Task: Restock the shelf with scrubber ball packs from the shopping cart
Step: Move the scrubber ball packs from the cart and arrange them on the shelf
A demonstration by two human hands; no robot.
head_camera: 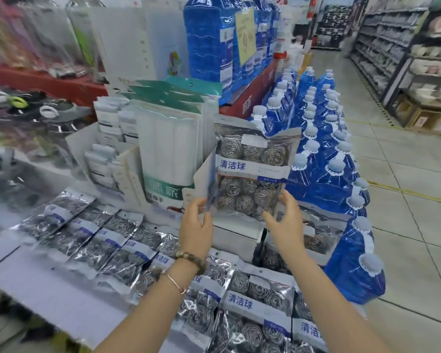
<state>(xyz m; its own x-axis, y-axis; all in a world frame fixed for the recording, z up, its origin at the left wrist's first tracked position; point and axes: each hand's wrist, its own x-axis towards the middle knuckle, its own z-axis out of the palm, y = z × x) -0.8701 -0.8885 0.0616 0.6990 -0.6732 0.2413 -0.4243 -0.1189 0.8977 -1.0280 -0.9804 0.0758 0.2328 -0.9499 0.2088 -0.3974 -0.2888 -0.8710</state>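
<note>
An upright scrubber ball pack (250,171), clear plastic with steel balls and a blue-lettered white band, stands in a white display box (237,231) on the shelf. My left hand (196,222) pinches the pack's lower left edge. At its lower right corner my right hand (285,220) touches it with spread fingers. Several more scrubber packs (107,240) lie flat in rows on the white shelf surface in front, and others (257,301) lie near my forearms. No shopping cart is in view.
Tall white packs with green tops (168,149) stand left of the held pack. Rows of blue liquid bottles (323,154) fill the right side down to the floor. An aisle with tiled floor (405,200) runs along the right, with shelving beyond.
</note>
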